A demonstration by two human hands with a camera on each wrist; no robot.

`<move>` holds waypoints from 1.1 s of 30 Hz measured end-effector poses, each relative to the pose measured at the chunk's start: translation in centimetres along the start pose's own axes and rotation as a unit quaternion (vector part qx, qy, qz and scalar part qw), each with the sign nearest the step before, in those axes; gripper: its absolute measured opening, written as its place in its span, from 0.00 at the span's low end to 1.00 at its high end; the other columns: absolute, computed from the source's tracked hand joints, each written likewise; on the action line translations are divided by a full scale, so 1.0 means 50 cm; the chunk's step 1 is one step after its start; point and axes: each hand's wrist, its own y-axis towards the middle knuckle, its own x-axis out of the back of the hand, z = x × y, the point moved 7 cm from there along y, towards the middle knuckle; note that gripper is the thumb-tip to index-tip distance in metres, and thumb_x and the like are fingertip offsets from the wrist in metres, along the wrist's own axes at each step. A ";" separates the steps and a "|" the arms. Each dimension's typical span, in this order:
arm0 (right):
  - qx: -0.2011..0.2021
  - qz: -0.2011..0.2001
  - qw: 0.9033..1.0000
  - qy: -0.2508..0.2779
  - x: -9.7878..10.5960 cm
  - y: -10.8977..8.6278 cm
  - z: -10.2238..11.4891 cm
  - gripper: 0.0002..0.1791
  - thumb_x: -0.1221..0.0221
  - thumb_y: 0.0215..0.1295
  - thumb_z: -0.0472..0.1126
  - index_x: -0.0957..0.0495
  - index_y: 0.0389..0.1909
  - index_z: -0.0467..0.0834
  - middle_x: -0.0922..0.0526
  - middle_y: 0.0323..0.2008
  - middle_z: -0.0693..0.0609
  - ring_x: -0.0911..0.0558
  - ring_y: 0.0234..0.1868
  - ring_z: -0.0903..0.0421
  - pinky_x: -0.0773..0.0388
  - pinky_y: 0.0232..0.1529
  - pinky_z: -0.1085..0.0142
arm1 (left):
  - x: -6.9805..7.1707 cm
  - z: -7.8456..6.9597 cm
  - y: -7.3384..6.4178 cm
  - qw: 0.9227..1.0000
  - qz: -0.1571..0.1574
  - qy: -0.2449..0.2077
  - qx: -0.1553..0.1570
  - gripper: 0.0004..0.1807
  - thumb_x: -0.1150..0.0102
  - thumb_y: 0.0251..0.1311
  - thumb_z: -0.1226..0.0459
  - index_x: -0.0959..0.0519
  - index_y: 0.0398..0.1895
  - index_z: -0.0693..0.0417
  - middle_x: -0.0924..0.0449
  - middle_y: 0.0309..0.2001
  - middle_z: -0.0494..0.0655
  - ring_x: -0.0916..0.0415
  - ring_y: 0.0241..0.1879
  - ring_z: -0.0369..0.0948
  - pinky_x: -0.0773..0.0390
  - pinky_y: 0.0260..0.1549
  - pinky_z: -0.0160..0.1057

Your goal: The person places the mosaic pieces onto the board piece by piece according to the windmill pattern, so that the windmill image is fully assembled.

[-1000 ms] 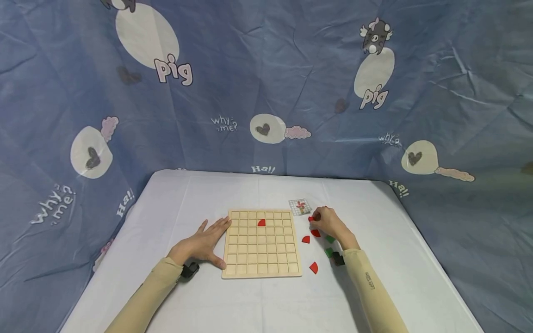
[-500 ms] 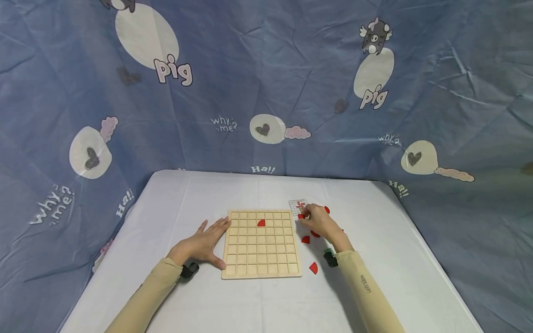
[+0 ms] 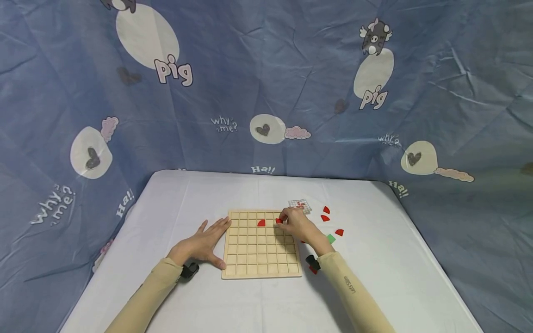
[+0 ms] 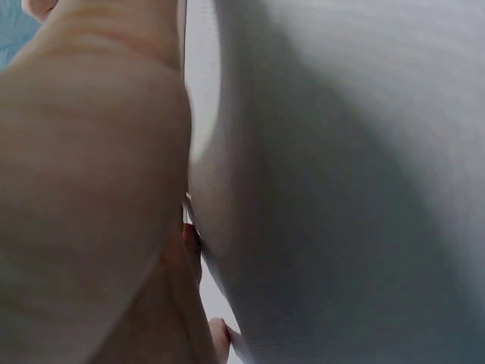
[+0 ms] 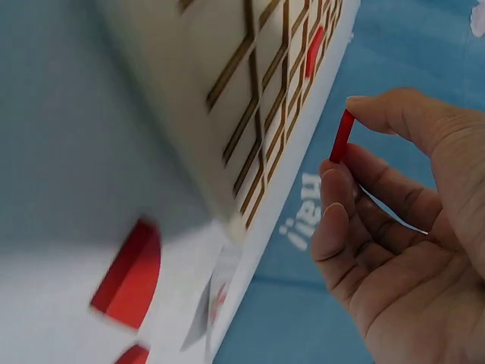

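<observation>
Along the bottom of the head view, a left sleeve [image 3: 143, 296] and a right sleeve [image 3: 356, 293] were seen, both pale yellow, each with a black device at its cuff. At lower left of centre, the left hand [image 3: 201, 244] was laid out with fingers spread and thumb held apart, the board's left edge being touched by its fingertips and thumb. A wooden gridded board [image 3: 262, 253] was set in the lower middle of the frame. To its right, by the right cuff, a red piece [image 3: 313, 269] was partly covered. Further up, a green piece [image 3: 331, 238] was partly hidden by the right arm, and a red quarter-round [image 3: 339, 232] was placed just beside it.

Over the board's upper right part, a small red piece [image 3: 278, 221] was pinched between thumb and fingertips by the right hand [image 3: 299, 223]; whether the board was touched by it could not be told. Left of it, another red quarter-round [image 3: 261, 223] was seated in the second row from the top. Two red pieces [image 3: 325, 218] were scattered right of a gridded card [image 3: 306, 205], which was partly covered by the hand. Beyond the white table [image 3: 208, 189], a blue printed cloth [image 3: 225, 83] was hung.
</observation>
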 end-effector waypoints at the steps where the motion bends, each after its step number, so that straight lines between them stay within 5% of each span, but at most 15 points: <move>1: 0.004 0.002 1.000 0.000 -0.005 0.002 0.006 0.10 0.34 0.60 0.42 0.20 0.39 0.41 0.18 0.35 0.50 0.23 0.30 0.61 0.25 0.30 0.71 | -0.001 0.001 0.000 1.000 0.002 0.000 0.001 0.77 0.31 0.27 0.31 0.58 0.76 0.62 0.62 0.78 0.58 0.62 0.77 0.56 0.65 0.71 0.66; 19: 0.057 0.036 0.997 -0.027 -0.076 0.030 0.085 0.11 0.33 0.58 0.43 0.19 0.36 0.40 0.17 0.33 0.51 0.20 0.35 0.59 0.21 0.36 0.70 | -0.007 0.009 0.004 1.000 0.008 0.006 0.001 0.78 0.33 0.26 0.28 0.59 0.77 0.59 0.64 0.78 0.57 0.63 0.77 0.55 0.66 0.70 0.67; 33: 0.038 0.045 0.997 -0.047 -0.091 0.029 0.085 0.12 0.34 0.60 0.46 0.19 0.40 0.42 0.18 0.36 0.53 0.19 0.37 0.60 0.20 0.38 0.70 | -0.003 0.006 0.003 1.000 0.004 0.000 -0.001 0.77 0.32 0.27 0.29 0.58 0.77 0.60 0.63 0.78 0.57 0.62 0.77 0.55 0.65 0.70 0.67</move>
